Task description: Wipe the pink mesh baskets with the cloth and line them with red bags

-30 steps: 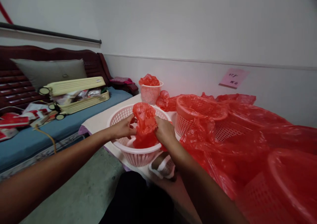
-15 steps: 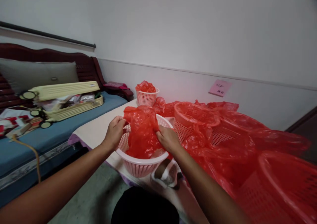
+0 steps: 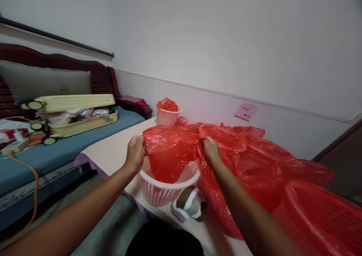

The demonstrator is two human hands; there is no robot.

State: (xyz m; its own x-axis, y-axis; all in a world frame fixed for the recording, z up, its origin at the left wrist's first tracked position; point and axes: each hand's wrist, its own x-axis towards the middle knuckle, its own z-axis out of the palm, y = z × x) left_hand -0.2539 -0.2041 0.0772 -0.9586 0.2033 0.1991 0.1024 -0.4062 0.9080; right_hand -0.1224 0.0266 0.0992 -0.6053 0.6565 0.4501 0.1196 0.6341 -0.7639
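Note:
A red plastic bag [image 3: 169, 150] is stretched between my two hands, its lower part hanging inside a white-pink plastic basket [image 3: 158, 192]. My left hand [image 3: 135, 152] is closed on the bag's edge above the basket's left rim. On the other side, my right hand [image 3: 211, 150] grips the bag's right edge, beyond the basket's right rim. The fingertips of both hands are partly hidden by the film. Just in front of the basket lies a grey-brown and white cloth item [image 3: 188, 204].
Several baskets covered in red bags [image 3: 254, 165] crowd the right side. A small basket [image 3: 167, 117] with red plastic stands at the table's [image 3: 104, 148] far end. Left, an open yellow suitcase [image 3: 82, 129] lies on a blue seat. A pink note [image 3: 246, 111] is on the wall.
My hands have moved apart, the right one going right, and the crumpled bag is now spread wide over the basket. The view has shifted slightly.

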